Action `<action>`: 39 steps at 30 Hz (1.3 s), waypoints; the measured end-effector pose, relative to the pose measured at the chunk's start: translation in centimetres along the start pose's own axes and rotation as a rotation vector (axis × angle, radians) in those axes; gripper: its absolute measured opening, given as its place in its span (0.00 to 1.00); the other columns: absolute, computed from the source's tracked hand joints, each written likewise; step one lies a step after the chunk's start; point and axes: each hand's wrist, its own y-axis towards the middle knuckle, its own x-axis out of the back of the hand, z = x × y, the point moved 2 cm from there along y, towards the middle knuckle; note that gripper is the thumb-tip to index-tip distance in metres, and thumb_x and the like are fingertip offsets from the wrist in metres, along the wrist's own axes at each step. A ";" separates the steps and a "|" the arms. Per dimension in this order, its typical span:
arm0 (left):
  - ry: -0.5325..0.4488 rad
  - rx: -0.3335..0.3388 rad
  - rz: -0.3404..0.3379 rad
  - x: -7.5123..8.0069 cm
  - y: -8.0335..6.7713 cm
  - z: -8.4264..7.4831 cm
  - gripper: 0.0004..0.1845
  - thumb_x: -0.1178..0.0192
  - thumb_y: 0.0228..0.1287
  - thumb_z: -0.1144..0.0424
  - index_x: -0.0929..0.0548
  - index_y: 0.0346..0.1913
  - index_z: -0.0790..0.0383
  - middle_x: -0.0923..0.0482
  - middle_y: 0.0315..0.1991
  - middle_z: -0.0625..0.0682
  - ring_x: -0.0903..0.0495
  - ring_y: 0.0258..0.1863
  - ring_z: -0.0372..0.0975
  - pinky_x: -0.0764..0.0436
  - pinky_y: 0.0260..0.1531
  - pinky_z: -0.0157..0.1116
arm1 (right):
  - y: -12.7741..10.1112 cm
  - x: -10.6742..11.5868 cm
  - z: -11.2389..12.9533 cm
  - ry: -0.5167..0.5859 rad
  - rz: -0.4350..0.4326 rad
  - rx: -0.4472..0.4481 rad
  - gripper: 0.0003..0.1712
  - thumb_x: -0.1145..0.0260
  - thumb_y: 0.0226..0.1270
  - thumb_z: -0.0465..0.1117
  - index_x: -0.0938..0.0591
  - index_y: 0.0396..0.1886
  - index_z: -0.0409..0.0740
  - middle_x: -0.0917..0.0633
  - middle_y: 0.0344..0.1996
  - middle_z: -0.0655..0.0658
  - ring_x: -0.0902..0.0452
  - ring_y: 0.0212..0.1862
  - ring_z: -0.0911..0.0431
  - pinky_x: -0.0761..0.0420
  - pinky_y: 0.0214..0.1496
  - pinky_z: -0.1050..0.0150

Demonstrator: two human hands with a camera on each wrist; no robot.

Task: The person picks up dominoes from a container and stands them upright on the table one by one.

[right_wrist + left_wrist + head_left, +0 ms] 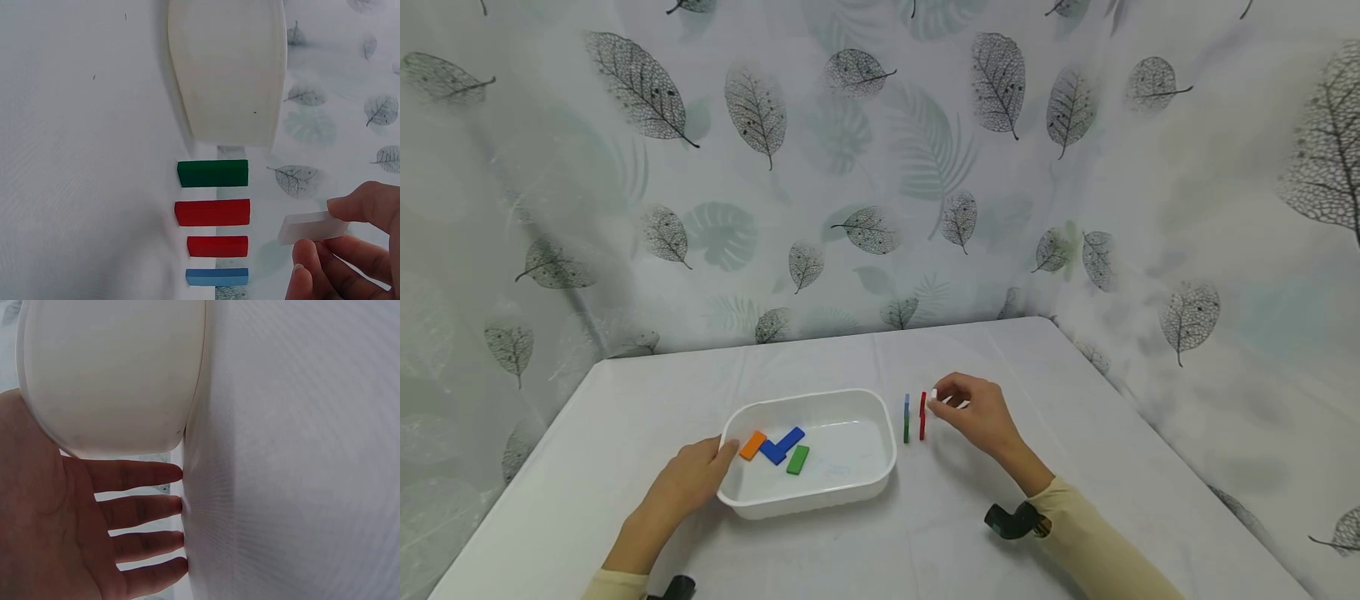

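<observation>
A white tray (850, 492) sits mid-table and holds an orange block (752, 445), a blue block (781, 446) and a green block (797, 459). My left hand (688, 483) rests against the tray's left end, thumb at the rim. In the left wrist view its fingers (137, 509) are straight and spread beside the tray wall (112, 375), with the tips on the table. My right hand (951, 404) pinches a small white block (934, 393) just right of a row of blocks standing on edge: green (212, 173), red (212, 212), red (217, 246), blue (217, 277). The white block (312, 227) hangs above the table.
The table (625, 400) has a white cloth and is walled on three sides by a leaf-print curtain (880, 208). The black wrist cameras (1015, 521) show near the front edge. Bare cloth lies left of the tray and right of the standing row.
</observation>
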 end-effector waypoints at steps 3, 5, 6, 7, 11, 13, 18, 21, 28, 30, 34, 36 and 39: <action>-0.001 0.005 0.003 -0.1 0.0 0.1 0.34 0.56 0.83 0.48 0.29 0.70 0.79 0.17 0.52 0.66 0.20 0.41 0.50 0.19 0.50 0.62 | -0.1 0.0 -0.3 -0.008 0.002 -0.015 0.09 0.21 0.61 0.35 0.12 0.40 0.41 0.12 0.32 0.53 0.18 0.33 0.57 0.17 0.35 0.62; 0.001 0.009 0.005 -0.1 0.1 0.1 0.35 0.56 0.83 0.48 0.29 0.69 0.80 0.17 0.53 0.67 0.20 0.42 0.50 0.20 0.50 0.62 | -0.1 -0.1 -0.5 -0.011 0.004 -0.020 0.09 0.21 0.61 0.35 0.12 0.40 0.42 0.12 0.31 0.53 0.17 0.33 0.57 0.17 0.35 0.61; 0.002 0.011 0.006 -0.1 0.1 0.1 0.35 0.56 0.83 0.47 0.29 0.70 0.80 0.18 0.54 0.68 0.20 0.42 0.51 0.20 0.51 0.63 | -0.1 -0.1 -0.6 -0.011 0.006 -0.022 0.09 0.21 0.60 0.35 0.12 0.39 0.42 0.12 0.31 0.54 0.17 0.33 0.57 0.17 0.35 0.61; 0.004 0.012 0.005 -0.1 0.1 0.1 0.35 0.55 0.83 0.47 0.29 0.69 0.80 0.18 0.54 0.68 0.20 0.43 0.51 0.21 0.51 0.63 | -0.1 -0.2 -0.7 -0.011 0.009 -0.023 0.09 0.21 0.60 0.35 0.12 0.39 0.43 0.12 0.32 0.54 0.17 0.33 0.57 0.17 0.35 0.62; 0.003 0.008 0.005 0.0 0.0 0.0 0.35 0.55 0.83 0.48 0.29 0.70 0.79 0.18 0.54 0.68 0.20 0.43 0.51 0.20 0.51 0.63 | -0.2 -0.3 -1.0 -0.014 0.017 -0.036 0.09 0.21 0.61 0.35 0.12 0.39 0.43 0.12 0.32 0.54 0.18 0.34 0.57 0.17 0.34 0.62; -0.001 0.007 0.004 0.0 0.0 0.0 0.35 0.55 0.83 0.48 0.30 0.70 0.79 0.17 0.54 0.67 0.20 0.42 0.51 0.20 0.51 0.62 | -0.2 -0.3 -1.1 -0.017 0.017 -0.040 0.09 0.21 0.61 0.36 0.12 0.40 0.42 0.12 0.32 0.53 0.18 0.34 0.57 0.18 0.34 0.61; -0.003 0.008 0.011 0.0 0.0 0.1 0.36 0.56 0.83 0.47 0.30 0.71 0.79 0.18 0.55 0.68 0.20 0.44 0.51 0.21 0.52 0.63 | -0.3 -0.4 -1.3 -0.017 0.028 -0.064 0.10 0.21 0.61 0.36 0.12 0.41 0.41 0.12 0.32 0.53 0.18 0.34 0.56 0.18 0.34 0.60; -0.002 0.007 0.009 0.0 0.1 0.2 0.36 0.56 0.83 0.46 0.30 0.70 0.79 0.18 0.55 0.68 0.19 0.44 0.51 0.21 0.52 0.63 | -0.4 -0.6 -1.5 -0.022 0.052 -0.089 0.10 0.21 0.61 0.37 0.12 0.41 0.42 0.13 0.33 0.53 0.19 0.35 0.56 0.18 0.35 0.60; -0.001 -0.005 0.003 -0.2 0.1 0.1 0.35 0.55 0.83 0.46 0.30 0.71 0.78 0.18 0.56 0.68 0.18 0.46 0.52 0.21 0.52 0.64 | -0.5 -0.8 -2.1 -0.046 0.084 -0.111 0.09 0.21 0.61 0.37 0.11 0.40 0.42 0.13 0.32 0.54 0.19 0.34 0.57 0.19 0.36 0.59; 0.003 -0.004 0.003 -0.2 0.0 0.1 0.35 0.55 0.83 0.46 0.30 0.71 0.78 0.19 0.57 0.70 0.18 0.48 0.54 0.22 0.53 0.65 | -0.6 -0.9 -2.2 -0.047 0.089 -0.116 0.09 0.21 0.61 0.37 0.12 0.39 0.43 0.13 0.32 0.54 0.20 0.34 0.58 0.19 0.36 0.59; 0.004 0.000 0.006 -0.2 0.0 0.1 0.36 0.56 0.83 0.46 0.31 0.72 0.78 0.21 0.59 0.72 0.19 0.52 0.59 0.24 0.54 0.66 | -0.6 -1.0 -2.4 -0.047 0.096 -0.114 0.09 0.20 0.60 0.36 0.12 0.39 0.43 0.13 0.32 0.54 0.20 0.33 0.58 0.19 0.36 0.59; 0.000 0.002 0.007 -0.1 0.0 0.0 0.36 0.56 0.83 0.46 0.31 0.72 0.78 0.21 0.60 0.72 0.19 0.52 0.59 0.24 0.54 0.66 | -0.6 -1.1 -2.5 -0.049 0.100 -0.114 0.09 0.20 0.60 0.36 0.12 0.39 0.43 0.13 0.32 0.54 0.20 0.33 0.58 0.19 0.36 0.59; -0.004 0.003 0.008 -0.1 0.0 0.0 0.36 0.56 0.83 0.46 0.31 0.72 0.78 0.21 0.59 0.71 0.18 0.50 0.57 0.23 0.54 0.65 | -0.7 -1.2 -2.7 -0.056 0.105 -0.114 0.10 0.20 0.59 0.35 0.13 0.38 0.44 0.13 0.33 0.54 0.19 0.33 0.58 0.19 0.35 0.59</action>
